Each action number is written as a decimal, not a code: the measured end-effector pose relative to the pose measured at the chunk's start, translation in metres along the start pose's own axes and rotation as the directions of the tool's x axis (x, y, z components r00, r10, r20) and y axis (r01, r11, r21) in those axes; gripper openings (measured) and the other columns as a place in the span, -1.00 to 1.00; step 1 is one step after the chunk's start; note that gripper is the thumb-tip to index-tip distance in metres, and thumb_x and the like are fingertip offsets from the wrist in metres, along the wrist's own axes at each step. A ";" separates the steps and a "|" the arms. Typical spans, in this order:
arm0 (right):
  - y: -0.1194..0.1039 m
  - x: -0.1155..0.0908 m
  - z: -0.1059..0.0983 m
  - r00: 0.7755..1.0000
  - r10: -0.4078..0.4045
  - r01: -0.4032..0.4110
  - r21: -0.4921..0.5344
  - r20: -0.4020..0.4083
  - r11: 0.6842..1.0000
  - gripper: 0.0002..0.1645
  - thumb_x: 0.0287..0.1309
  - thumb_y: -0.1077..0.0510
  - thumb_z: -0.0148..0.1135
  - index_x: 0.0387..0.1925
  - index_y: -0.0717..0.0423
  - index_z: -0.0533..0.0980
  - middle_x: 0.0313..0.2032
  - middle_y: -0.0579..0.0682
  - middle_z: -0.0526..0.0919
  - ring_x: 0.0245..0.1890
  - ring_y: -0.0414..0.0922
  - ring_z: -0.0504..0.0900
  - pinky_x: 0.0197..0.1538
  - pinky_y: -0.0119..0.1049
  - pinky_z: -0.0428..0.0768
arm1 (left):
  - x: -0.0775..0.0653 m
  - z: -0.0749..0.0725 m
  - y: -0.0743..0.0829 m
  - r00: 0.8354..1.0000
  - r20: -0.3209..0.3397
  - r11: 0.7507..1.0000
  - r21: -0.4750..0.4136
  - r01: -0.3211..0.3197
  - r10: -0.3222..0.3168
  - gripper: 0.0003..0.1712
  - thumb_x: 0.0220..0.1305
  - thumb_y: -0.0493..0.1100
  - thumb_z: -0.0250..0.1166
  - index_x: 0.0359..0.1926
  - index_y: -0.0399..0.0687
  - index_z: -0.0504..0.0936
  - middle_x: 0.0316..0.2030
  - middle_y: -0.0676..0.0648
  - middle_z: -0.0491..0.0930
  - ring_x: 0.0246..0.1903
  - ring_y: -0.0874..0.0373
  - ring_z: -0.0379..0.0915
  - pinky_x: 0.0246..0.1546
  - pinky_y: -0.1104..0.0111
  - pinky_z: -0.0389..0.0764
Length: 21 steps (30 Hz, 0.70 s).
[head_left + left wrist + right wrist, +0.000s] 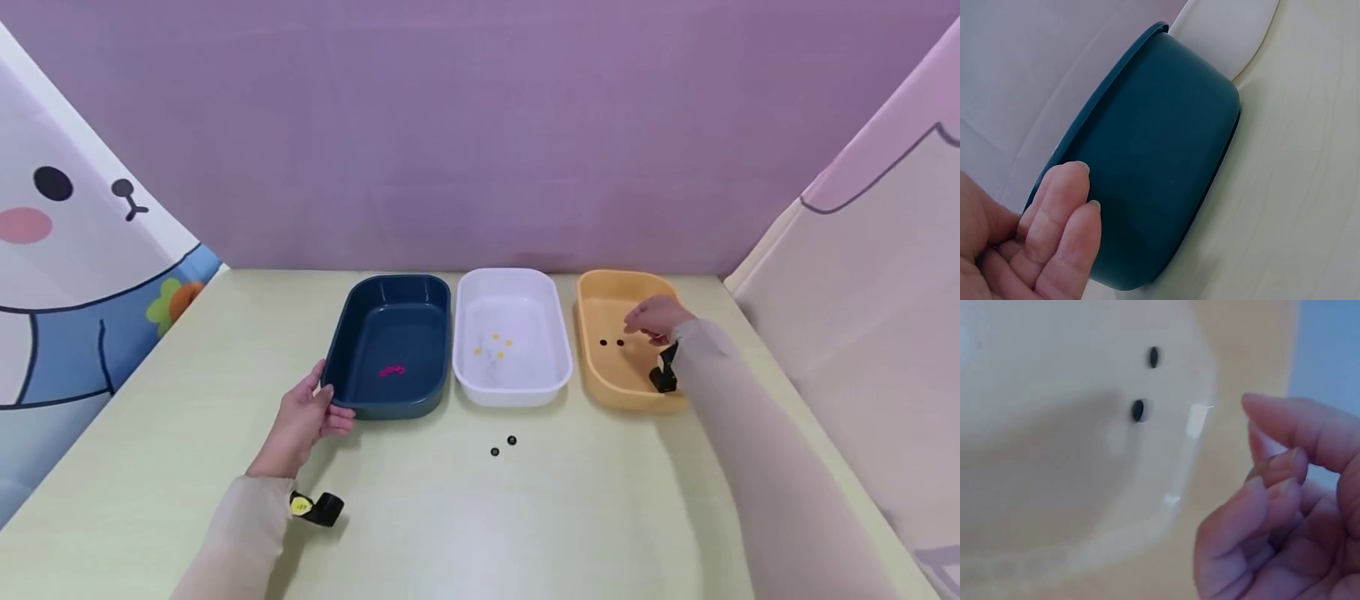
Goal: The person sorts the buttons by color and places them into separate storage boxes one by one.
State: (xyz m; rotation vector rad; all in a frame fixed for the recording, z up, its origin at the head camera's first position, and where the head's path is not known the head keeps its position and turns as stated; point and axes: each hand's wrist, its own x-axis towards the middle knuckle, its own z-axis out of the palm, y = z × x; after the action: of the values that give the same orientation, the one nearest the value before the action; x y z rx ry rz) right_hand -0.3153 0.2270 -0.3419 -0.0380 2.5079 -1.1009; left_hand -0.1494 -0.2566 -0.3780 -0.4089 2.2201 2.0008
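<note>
My left hand grips the near left corner of a dark blue tray, thumb at the rim and fingers along the outer wall. Pink pieces, too small to make out, lie in that tray. Over the orange tray hovers my right hand, its fingers loosely bent and nothing visible between them. In the right wrist view the thumb and fingertips are apart. Two black buttons lie on the orange tray's floor, left of that hand. Two more black buttons lie on the table.
Between the two other trays stands a white tray holding several small yellow pieces. A purple cloth hangs behind the table, and printed cloths flank both sides.
</note>
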 end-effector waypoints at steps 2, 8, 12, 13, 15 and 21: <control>-0.009 -0.009 0.001 1.000 -0.026 0.026 0.013 0.012 1.000 -0.56 0.16 0.29 0.20 0.02 0.49 0.38 -0.67 -0.17 0.29 -0.65 -0.30 0.27 -0.52 -0.46 0.43 | 0.000 -0.001 0.000 1.000 0.001 1.000 0.006 0.003 -0.003 -0.32 0.54 -0.26 -0.27 0.51 0.00 -0.38 -0.60 0.04 0.59 -0.66 0.29 0.55 -0.46 0.47 0.63; -0.036 -0.030 0.009 0.992 -0.127 0.126 -0.059 -0.003 0.990 -0.66 0.16 0.21 0.25 -0.09 0.36 0.47 -0.56 -0.11 0.37 -0.63 -0.25 0.31 -0.52 -0.44 0.44 | -0.002 -0.003 0.000 1.000 0.008 1.000 0.013 0.002 -0.003 -0.31 0.54 -0.24 -0.26 0.50 0.01 -0.40 -0.59 0.05 0.60 -0.64 0.30 0.57 -0.43 0.47 0.63; -0.047 -0.050 0.025 0.976 -0.218 0.214 -0.123 -0.017 0.969 -0.72 0.12 0.18 0.29 -0.17 0.30 0.56 -0.42 -0.03 0.56 -0.57 -0.18 0.42 -0.50 -0.37 0.48 | 0.000 -0.002 0.000 1.000 0.021 1.000 -0.002 0.002 -0.002 -0.31 0.54 -0.25 -0.27 0.50 0.00 -0.40 -0.59 0.06 0.60 -0.65 0.30 0.57 -0.44 0.47 0.63; -0.048 -0.055 0.030 0.970 -0.244 0.241 -0.131 -0.008 0.962 -0.74 0.12 0.18 0.29 -0.19 0.29 0.57 -0.41 -0.02 0.58 -0.55 -0.16 0.44 -0.49 -0.36 0.48 | 0.000 -0.002 -0.001 1.000 0.021 1.000 -0.005 0.003 -0.003 -0.31 0.54 -0.26 -0.26 0.50 0.00 -0.40 -0.59 0.06 0.60 -0.65 0.30 0.57 -0.44 0.47 0.63; -0.051 -0.064 0.043 0.955 -0.296 0.296 -0.123 0.021 0.947 -0.76 0.12 0.20 0.29 -0.21 0.29 0.58 -0.41 -0.02 0.60 -0.53 -0.13 0.45 -0.47 -0.33 0.48 | 0.000 -0.002 -0.001 1.000 0.021 1.000 -0.006 0.004 -0.004 -0.31 0.54 -0.25 -0.26 0.50 0.00 -0.40 -0.59 0.05 0.60 -0.65 0.30 0.57 -0.45 0.47 0.63; -0.051 -0.085 0.085 0.864 -0.451 0.486 -0.136 0.225 0.863 -0.79 0.11 0.22 0.31 -0.20 0.24 0.60 -0.61 -0.15 0.46 -0.62 -0.21 0.39 -0.50 -0.37 0.46 | 0.000 -0.002 0.000 1.000 0.017 1.000 0.012 0.004 -0.004 -0.32 0.54 -0.25 -0.27 0.50 0.01 -0.39 -0.59 0.04 0.60 -0.65 0.29 0.56 -0.46 0.47 0.63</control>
State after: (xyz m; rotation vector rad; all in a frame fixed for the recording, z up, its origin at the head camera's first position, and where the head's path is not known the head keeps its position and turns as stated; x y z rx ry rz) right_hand -0.2121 0.1484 -0.3278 -0.8128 2.4803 -0.9650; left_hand -0.1492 -0.2582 -0.3779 -0.3928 2.2187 1.9802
